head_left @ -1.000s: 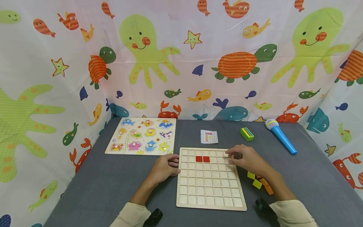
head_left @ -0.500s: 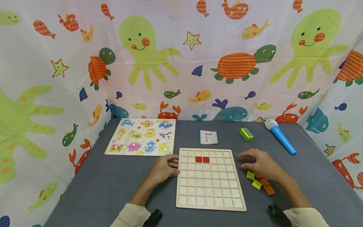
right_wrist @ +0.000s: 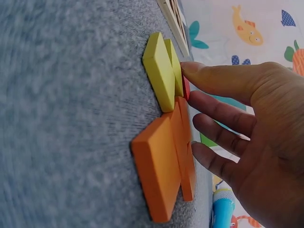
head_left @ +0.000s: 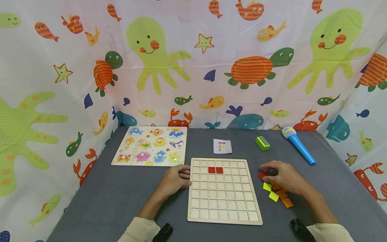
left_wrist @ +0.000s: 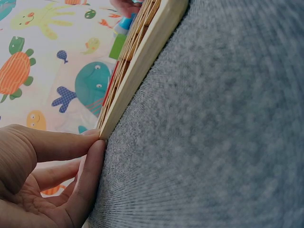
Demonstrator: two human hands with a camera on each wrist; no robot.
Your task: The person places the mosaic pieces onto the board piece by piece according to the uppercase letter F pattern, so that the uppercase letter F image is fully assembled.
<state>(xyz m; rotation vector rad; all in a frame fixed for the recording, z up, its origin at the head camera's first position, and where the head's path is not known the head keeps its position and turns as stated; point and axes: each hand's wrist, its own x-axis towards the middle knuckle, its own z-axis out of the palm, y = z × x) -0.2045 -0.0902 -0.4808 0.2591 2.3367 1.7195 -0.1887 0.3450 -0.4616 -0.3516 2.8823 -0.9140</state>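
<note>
A wooden grid board (head_left: 224,191) lies on the grey table, with two red tiles (head_left: 215,170) side by side in its second row. At its left edge, my left hand (head_left: 175,179) pinches the rim between thumb and finger, as the left wrist view shows. To the right of the board, my right hand (head_left: 282,176) is over a loose pile, fingers loosely bent. A red tile (head_left: 261,175) shows by its thumb and forefinger; a firm grip on it is not visible. Beside it lie yellow tiles (right_wrist: 159,71) and several orange tiles (right_wrist: 156,166), partly under the hand.
A small card with a coloured grid pattern (head_left: 222,146) lies behind the board. Further right are a green block with coloured stripes (head_left: 262,143) and a blue toy microphone (head_left: 299,146). A sea-animal peg puzzle (head_left: 149,146) lies back left, before a printed curtain (head_left: 181,50).
My right hand has moved from the board's upper right edge to the right, down over the loose tiles. A red tile now shows by its fingers. The left hand stays at the board's edge.
</note>
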